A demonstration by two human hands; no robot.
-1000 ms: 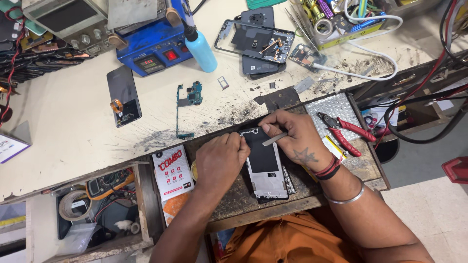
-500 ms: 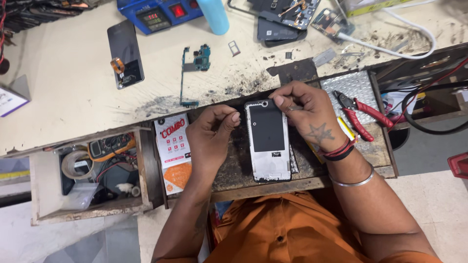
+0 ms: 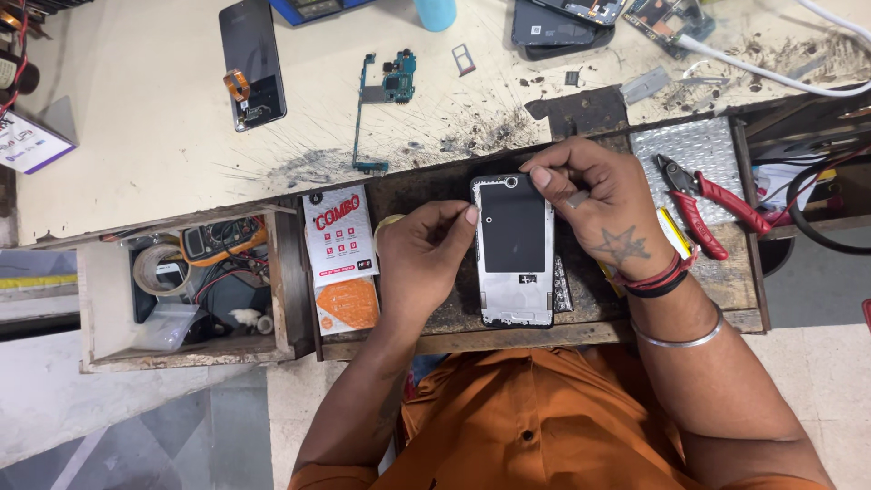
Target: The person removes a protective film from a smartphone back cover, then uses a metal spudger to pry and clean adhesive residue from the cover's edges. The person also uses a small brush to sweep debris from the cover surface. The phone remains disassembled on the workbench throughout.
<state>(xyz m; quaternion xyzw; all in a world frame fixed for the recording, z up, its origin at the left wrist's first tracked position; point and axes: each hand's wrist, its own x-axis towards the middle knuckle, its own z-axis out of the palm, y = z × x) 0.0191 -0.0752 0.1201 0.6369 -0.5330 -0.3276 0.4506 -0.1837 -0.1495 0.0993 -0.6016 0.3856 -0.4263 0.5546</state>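
Observation:
An opened phone body (image 3: 513, 252) with a black inner plate and silver frame lies upright on the dark worn shelf (image 3: 435, 322) in front of me. My left hand (image 3: 430, 256) rests against the phone's left edge, thumb touching the frame. Over the phone's top right corner, my right hand (image 3: 594, 204) pinches a small metal tool, its tip near the camera hole. The tool's tip is mostly hidden by my fingers.
Red-handled pliers (image 3: 706, 198) lie on a silver pad to the right. A white and orange card packet (image 3: 342, 260) lies left of the phone. An open wooden drawer (image 3: 100, 304) holds tape and wires. On the bench lie a green circuit board (image 3: 386, 93) and a black screen (image 3: 252, 62).
The view has shifted so the bench sits higher in frame. My right hand moved from the phone's middle up to its top right corner. My left hand stays at the left edge.

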